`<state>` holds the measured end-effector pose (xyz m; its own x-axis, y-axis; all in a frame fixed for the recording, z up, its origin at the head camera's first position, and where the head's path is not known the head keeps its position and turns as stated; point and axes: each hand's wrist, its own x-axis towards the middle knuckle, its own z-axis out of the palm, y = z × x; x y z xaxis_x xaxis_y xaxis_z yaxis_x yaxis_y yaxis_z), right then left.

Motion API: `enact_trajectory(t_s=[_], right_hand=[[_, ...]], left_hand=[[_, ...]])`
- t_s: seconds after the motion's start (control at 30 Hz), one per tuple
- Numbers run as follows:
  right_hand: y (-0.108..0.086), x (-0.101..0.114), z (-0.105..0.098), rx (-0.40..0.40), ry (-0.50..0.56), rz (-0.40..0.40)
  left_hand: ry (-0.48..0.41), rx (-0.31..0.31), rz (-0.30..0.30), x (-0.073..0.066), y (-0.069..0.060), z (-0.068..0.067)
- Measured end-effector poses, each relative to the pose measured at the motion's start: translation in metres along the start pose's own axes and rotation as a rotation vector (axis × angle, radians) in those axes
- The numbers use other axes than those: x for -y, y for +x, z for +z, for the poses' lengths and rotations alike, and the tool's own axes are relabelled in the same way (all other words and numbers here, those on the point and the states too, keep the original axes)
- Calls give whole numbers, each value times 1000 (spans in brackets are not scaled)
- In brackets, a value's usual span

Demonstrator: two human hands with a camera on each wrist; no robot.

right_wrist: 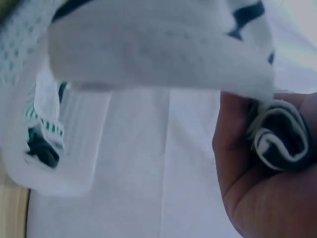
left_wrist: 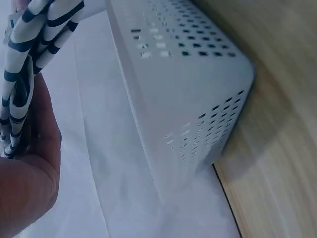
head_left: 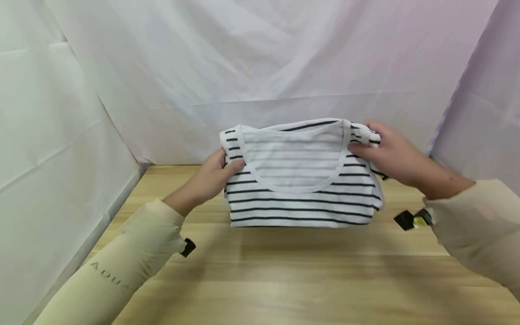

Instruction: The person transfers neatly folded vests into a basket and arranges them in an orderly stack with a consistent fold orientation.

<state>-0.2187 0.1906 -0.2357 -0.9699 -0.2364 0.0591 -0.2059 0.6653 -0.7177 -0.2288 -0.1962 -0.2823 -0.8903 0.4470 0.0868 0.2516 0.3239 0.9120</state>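
Observation:
A white T-shirt with black stripes and a scooped neck (head_left: 300,210) is held up above the table, folded, its neckline toward the camera. My left hand (head_left: 212,175) grips its left shoulder, thumb on the front. At the other shoulder, my right hand (head_left: 394,153) pinches the bunched cloth, which shows as a rolled edge (right_wrist: 282,136) in the right wrist view. Behind the shirt stands a white perforated basket (left_wrist: 183,84), mostly hidden in the head view. Some dark and green-patterned cloth (right_wrist: 44,148) lies inside it.
The basket rests on a wood-grain table (head_left: 260,289). White sheets hang at the back (head_left: 227,54) and along the left side (head_left: 48,135) and right side (head_left: 487,117). Small black pieces (head_left: 404,220) stick out beneath both sleeve cuffs.

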Motion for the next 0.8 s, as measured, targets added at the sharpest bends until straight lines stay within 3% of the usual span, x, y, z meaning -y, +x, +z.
enact_trajectory(t_s=[0.2, 0.33, 0.53, 0.8], right_hand=[[52, -16, 1, 74, -106, 40], [79, -28, 12, 183, -158, 63], [98, -33, 29, 278, -250, 126], [97, -21, 46, 325, -382, 150]], left_hand=[[142, -110, -149, 11, 43, 1], [277, -97, -235, 27, 59, 5], [483, -75, -228, 42, 67, 8], [738, -100, -223, 47, 65, 12]])
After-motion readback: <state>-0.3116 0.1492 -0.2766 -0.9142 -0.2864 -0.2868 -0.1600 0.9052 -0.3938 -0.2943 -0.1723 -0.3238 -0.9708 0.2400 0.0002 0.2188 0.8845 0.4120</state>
